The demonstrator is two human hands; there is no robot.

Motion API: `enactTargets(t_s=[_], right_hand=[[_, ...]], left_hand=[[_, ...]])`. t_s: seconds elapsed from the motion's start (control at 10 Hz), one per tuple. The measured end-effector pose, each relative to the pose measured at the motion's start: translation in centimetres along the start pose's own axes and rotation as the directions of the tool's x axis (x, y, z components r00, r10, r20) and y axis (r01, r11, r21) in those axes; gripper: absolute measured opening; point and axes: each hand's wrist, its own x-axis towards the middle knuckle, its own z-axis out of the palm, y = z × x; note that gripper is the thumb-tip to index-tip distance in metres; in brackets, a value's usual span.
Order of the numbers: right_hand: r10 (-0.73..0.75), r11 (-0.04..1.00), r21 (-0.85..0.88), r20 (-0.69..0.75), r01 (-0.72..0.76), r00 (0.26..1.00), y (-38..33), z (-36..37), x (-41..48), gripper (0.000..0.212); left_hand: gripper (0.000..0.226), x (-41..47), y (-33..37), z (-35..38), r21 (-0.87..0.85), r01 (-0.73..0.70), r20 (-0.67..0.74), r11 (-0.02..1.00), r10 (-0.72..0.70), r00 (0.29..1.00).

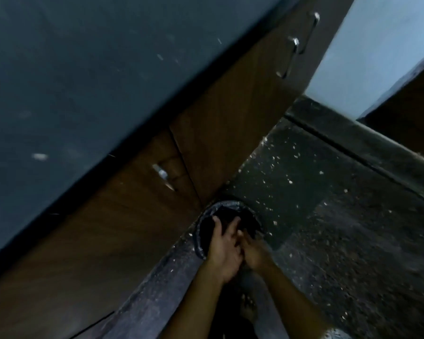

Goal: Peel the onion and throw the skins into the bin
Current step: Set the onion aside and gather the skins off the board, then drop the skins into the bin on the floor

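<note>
Dimly, we see two hands meeting over a dark-lined bin (228, 204) at six o'clock, on speckled floor (328, 216) beside a wooden cabinet (132, 228). The left hand (224, 243) spreads straight fingers across the opening. The right hand (253, 252) is blurred and half hidden behind it, so we cannot tell its grip or whether it holds anything.
</note>
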Motion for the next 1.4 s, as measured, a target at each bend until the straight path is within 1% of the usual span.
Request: enactTargets(t_s=[0.1, 0.2, 0.3, 0.4, 0.5, 0.6, 0.7, 0.8, 0.9, 1.0, 1.1, 1.2, 1.3, 1.4], right_hand=[[-0.04, 0.999, -0.024, -0.19, 0.036, 0.981, -2.3, -5.9, -3.4, 0.083], [-0.144, 0.989, -0.032, -0.277, 0.141, 0.95, -11.3, -12.1, -10.0, 0.028], [-0.31, 0.942, 0.054, -0.243, 0.332, 0.919, -18.0, -14.5, -15.8, 0.03], [-0.531, 0.823, 0.151, -0.136, 0.547, 0.836, -24.4, -13.5, -19.5, 0.069], [-0.728, 0.683, 0.024, -0.042, 0.73, 0.684, -31.0, -10.9, -21.2, 0.047], [-0.804, 0.594, -0.012, 0.007, 0.804, 0.594, -37.3, -7.7, -21.4, 0.032], [-0.812, 0.583, -0.026, 0.004, 0.812, 0.583, -43.8, -4.8, -19.5, 0.029], [-0.764, 0.643, -0.109, -0.011, 0.758, 0.645, -49.5, -2.3, -16.3, 0.04], [-0.704, 0.697, -0.197, -0.007, 0.689, 0.71, -53.7, 0.3, -13.3, 0.055], [-0.664, 0.722, -0.26, -0.002, 0.641, 0.748, -55.7, 2.2, -11.4, 0.067], [-0.647, 0.727, -0.313, -0.018, 0.611, 0.762, -56.5, 3.4, -10.1, 0.065], [-0.644, 0.72, -0.345, -0.011, 0.602, 0.765, -56.7, 3.7, -9.5, 0.053], [-0.656, 0.728, -0.304, -0.048, 0.615, 0.753, -57.0, 3.6, -10.3, 0.047], [-0.696, 0.704, -0.207, -0.013, 0.679, 0.718, -57.9, 5.0, -12.9, 0.045]], left_hand=[[0.031, -10.0, 4.6, 3.8, 0.34, -0.124, 0.011, 0.932, 0.128, 0.992], [0.023, -17.9, 8.3, 4.7, 0.417, -0.313, 0.094, 0.853, 0.303, 0.948], [0.022, -25.0, 12.2, 4.3, 0.619, -0.521, 0.142, 0.588, 0.569, 0.81], [0.01, -29.8, 16.5, 2.7, 0.678, -0.653, 0.099, 0.337, 0.839, 0.535], [0.057, -32.0, 21.1, 0.6, 0.775, -0.609, 0.095, 0.167, 0.923, 0.374], [0.055, -33.1, 24.9, -2.6, 0.847, -0.517, 0.046, 0.12, 0.954, 0.297], [0.043, -33.1, 28.2, -8.0, 0.881, -0.436, -0.072, 0.184, 0.962, 0.262], [0.044, -32.4, 31.5, -14.4, 0.968, -0.119, -0.188, 0.222, 0.951, 0.244], [0.053, -32.0, 34.1, -19.9, 0.946, 0.145, -0.319, 0.289, 0.907, 0.274], [0.057, -31.8, 35.3, -23.5, 0.917, 0.274, -0.366, 0.289, 0.882, 0.297], [0.058, -31.6, 35.7, -25.9, 0.92, 0.3, -0.342, 0.25, 0.887, 0.311], [0.059, -31.4, 35.3, -26.9, 0.932, 0.306, -0.287, 0.193, 0.91, 0.3], [0.059, -31.3, 35.4, -27.1, 0.941, 0.285, -0.27, 0.184, 0.916, 0.298], [0.059, -31.1, 35.8, -27.5, 0.945, 0.278, -0.258, 0.171, 0.913, 0.317]])
